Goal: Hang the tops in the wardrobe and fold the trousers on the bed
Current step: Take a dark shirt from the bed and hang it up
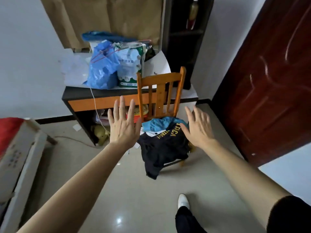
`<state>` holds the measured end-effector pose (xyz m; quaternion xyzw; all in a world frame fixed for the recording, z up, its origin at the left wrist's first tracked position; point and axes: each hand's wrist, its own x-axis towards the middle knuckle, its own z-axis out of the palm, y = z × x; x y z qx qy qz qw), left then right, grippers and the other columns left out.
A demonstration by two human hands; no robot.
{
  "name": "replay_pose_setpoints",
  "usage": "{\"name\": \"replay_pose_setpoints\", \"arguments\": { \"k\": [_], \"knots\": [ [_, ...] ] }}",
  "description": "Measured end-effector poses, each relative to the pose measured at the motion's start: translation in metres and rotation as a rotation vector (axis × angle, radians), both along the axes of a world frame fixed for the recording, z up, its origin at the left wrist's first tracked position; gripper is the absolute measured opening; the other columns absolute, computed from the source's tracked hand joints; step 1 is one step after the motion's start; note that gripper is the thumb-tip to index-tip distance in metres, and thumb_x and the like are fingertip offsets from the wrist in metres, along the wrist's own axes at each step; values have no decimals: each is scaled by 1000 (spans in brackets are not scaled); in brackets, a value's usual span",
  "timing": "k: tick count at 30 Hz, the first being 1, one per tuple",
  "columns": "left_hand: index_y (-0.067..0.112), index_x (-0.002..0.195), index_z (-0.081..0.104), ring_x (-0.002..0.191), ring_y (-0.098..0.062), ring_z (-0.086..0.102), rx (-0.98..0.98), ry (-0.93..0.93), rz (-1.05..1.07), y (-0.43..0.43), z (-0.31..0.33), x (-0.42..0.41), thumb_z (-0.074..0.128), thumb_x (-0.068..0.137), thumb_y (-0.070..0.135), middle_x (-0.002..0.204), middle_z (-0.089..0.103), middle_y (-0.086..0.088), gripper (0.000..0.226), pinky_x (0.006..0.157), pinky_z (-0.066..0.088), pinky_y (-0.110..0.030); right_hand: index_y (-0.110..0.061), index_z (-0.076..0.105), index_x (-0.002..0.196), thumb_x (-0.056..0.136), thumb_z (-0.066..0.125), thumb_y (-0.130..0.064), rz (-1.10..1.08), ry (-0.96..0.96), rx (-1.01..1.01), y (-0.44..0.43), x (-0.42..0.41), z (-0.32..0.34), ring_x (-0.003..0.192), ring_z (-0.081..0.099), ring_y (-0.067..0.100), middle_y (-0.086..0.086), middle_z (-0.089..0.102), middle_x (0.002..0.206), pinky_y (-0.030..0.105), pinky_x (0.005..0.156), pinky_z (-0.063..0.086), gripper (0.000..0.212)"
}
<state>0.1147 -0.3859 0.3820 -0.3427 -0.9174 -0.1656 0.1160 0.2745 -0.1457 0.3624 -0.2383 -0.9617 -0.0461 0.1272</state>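
Wooden slatted chair (160, 91); crumpled dark top (161, 148), blue garment (161, 123) heaped on seat.

Wooden chair (160, 79) seat carries dark garment (161, 148), blue garment (161, 123) atop; desk (80, 96) holds blue bag (102, 69), white-green pack (129, 68).

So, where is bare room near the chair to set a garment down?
Free: the tiled floor between chair and white shoe, and the strip between bed and desk. Crowded: the chair seat lies under the dark top and blue garment; bags fill the desk.
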Motion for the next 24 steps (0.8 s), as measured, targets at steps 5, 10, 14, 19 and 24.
{"name": "replay_pose_setpoints", "arguments": {
  "k": [5,10,14,19,24],
  "knots": [
    [25,157,7,150,-36,0,-144,-63,-43,91,-51,-15,47,96,46,164,-6,-14,76,118,16,-58,-12,27,154,97,48,-49,-34,-40,-115,87,0,-48,134,42,41,23,37,152,52,107,37,71],
    [24,158,0,150,-35,-6,-323,-270,68,172,-119,-26,44,97,50,162,-16,-15,79,119,13,-56,-14,18,156,98,46,-47,-13,-169,-279,176,-30,-112,134,43,38,22,34,155,49,106,39,72],
    [23,158,4,150,-34,-8,-394,-428,117,219,-165,-26,49,95,46,163,-15,-15,81,120,10,-53,-12,16,157,98,46,-45,-30,-323,-411,231,-41,-159,129,48,36,19,40,151,46,100,44,74],
    [23,157,14,150,-33,0,-461,-541,27,262,-244,-32,53,93,41,164,-5,-14,77,118,15,-49,-10,16,157,100,49,-38,-159,-447,-679,265,-43,-239,127,47,36,18,43,146,46,99,46,72],
    [26,156,18,150,-29,4,-541,-650,-80,283,-366,-39,53,93,40,165,2,-7,73,117,22,-49,-11,18,156,101,51,-33,-394,-504,-958,262,-37,-349,137,41,35,17,35,153,45,108,39,68]
  ]
}}
